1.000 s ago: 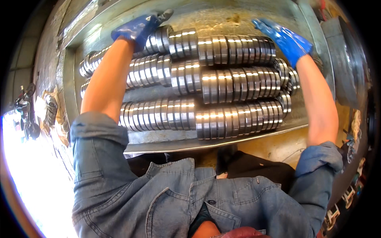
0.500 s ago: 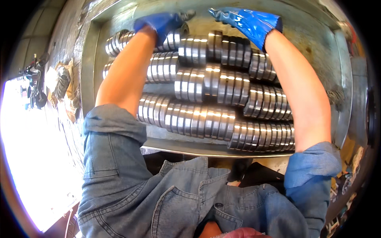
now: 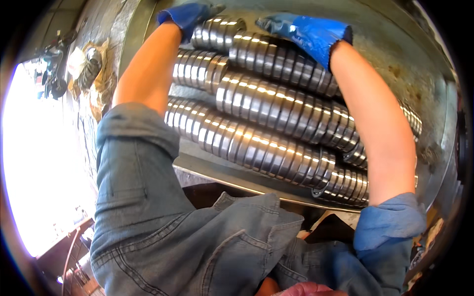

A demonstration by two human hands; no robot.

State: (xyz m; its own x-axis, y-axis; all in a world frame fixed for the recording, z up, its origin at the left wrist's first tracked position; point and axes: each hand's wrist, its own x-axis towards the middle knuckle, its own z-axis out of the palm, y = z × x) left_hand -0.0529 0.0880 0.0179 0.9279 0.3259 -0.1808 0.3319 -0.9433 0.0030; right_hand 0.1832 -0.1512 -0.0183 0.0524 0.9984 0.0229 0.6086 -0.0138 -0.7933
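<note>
Several rows of shiny steel rings, standing on edge side by side, lie in a shallow metal tray. My left hand, in a blue glove, is at the far left end of the farthest row, its greyish fingertips stretched out just beyond the rings. At the far side of that same row, my right hand wears a matching blue glove, fingers extended leftward along the rings. I cannot tell how firmly either hand touches them. My right forearm covers part of the rows' right ends.
Crumpled brown wrapping with a coiled dark metal part lies on the wooden surface left of the tray. Dark metal equipment stands at the far left by a bright opening. The tray's raised rim runs along the right.
The view has tilted, so the rows slope down to the right. Stepped rings in the middle of the rows now line up more evenly. Both hands remain at the far row.
</note>
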